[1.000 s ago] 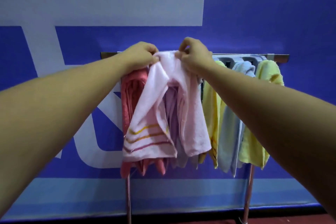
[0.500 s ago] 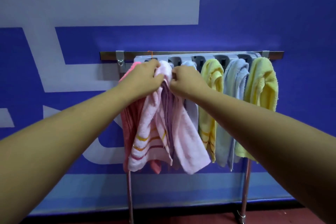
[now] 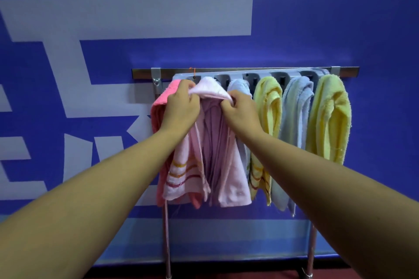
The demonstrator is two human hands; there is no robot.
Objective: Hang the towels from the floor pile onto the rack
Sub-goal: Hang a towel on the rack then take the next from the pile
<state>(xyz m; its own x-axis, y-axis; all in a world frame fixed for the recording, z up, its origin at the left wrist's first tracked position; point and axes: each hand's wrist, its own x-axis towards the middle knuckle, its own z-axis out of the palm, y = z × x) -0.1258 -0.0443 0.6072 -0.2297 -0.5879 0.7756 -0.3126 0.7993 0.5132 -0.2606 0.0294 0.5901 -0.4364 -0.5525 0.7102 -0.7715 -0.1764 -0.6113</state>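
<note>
Head view. Reaching forward and slightly upward with both bare forearms, converging on the left part of the towel rack (image 3: 292, 74). Pinching the left side of the top fold of the pale pink towel (image 3: 210, 92) with the left hand (image 3: 181, 108), thumb and curled fingers clenching the cloth, back of the hand facing the camera. Grasping the right side of the same fold with the right hand (image 3: 241, 112), fingertips curled inward around the edge, wrist bent a little downward. Holding that fold level with the top of the rack, at the second place from the left; hook beneath hidden by cloth. Hanging down between the forearms in two halves, orange and red stripes near the left hem, mauve cloth (image 3: 215, 142) showing between them. Touching the coral towel (image 3: 158, 115) on the left; lying just beside a pale blue towel (image 3: 240, 86) behind the right hand. Hanging further right, side by side: yellow towel (image 3: 268, 106), light blue towel (image 3: 297, 111), second yellow towel (image 3: 328, 120), all against the blue wall (image 3: 317, 18).
</note>
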